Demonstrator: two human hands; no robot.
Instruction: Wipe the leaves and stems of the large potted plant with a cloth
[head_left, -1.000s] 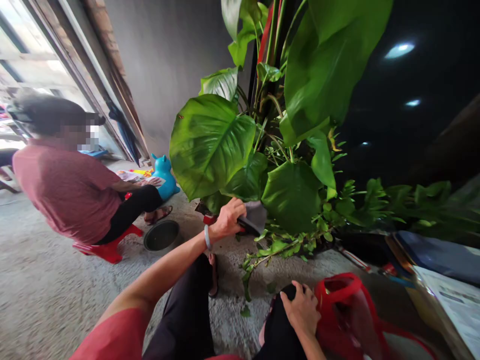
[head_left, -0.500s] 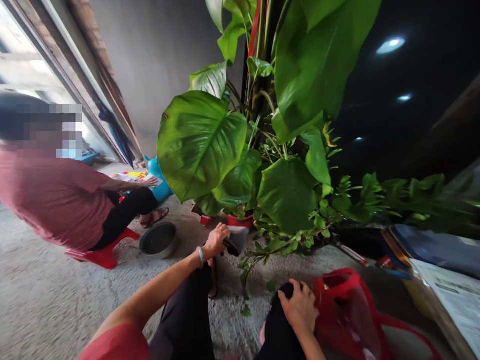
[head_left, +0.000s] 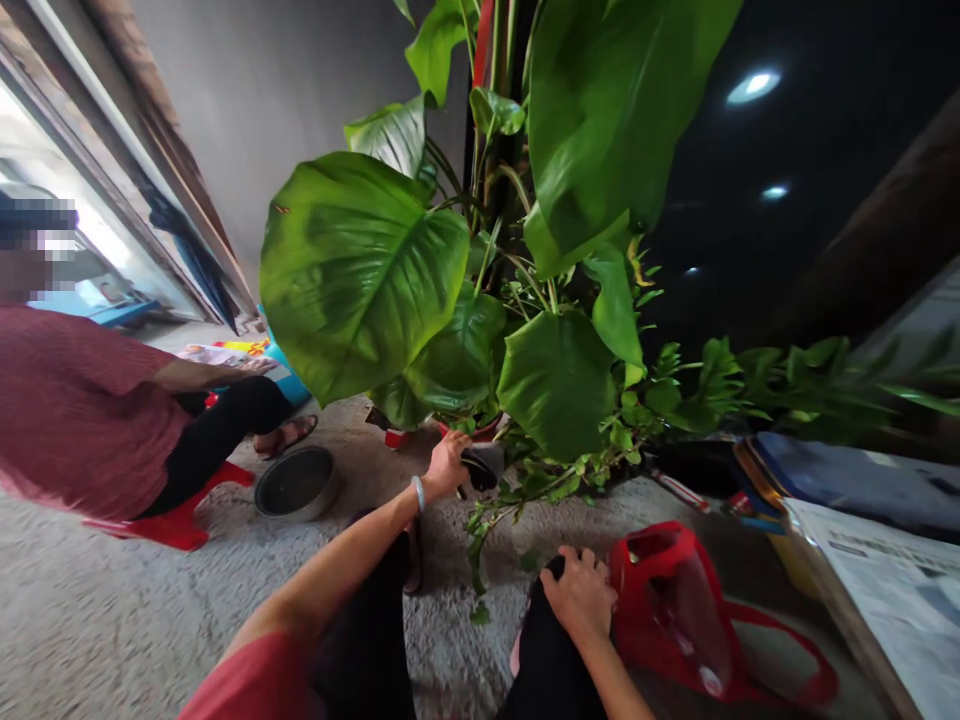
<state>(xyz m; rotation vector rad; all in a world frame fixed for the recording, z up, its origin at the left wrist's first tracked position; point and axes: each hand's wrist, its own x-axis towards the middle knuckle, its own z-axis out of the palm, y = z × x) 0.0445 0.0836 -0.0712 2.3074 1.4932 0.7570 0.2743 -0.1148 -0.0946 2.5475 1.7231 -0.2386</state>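
Observation:
My left hand (head_left: pixel 448 463), with a pale bracelet at its wrist, is closed on a black-and-grey item (head_left: pixel 482 468) whose kind I cannot make out. It is held out low in front of the red pot of a large leafy plant (head_left: pixel 375 270). My right hand (head_left: pixel 581 595) lies over my right knee in black trousers (head_left: pixel 555 660), its fingers spread and holding nothing. Close beside that hand, on the right, a red bag (head_left: pixel 667 600) with loop handles stands on the concrete floor.
A person in a red shirt (head_left: pixel 82 400) sits at the left on a red plastic stool (head_left: pixel 199 505). Near them a round metal basin (head_left: pixel 296 485) stands on the floor. Trailing stems reach down before me. At the right is a surface with a newspaper (head_left: pixel 862 590).
The view has shifted, so the plant and the person sit farther left. The held item has turned and shows more of its dark side. My right hand stays on the knee.

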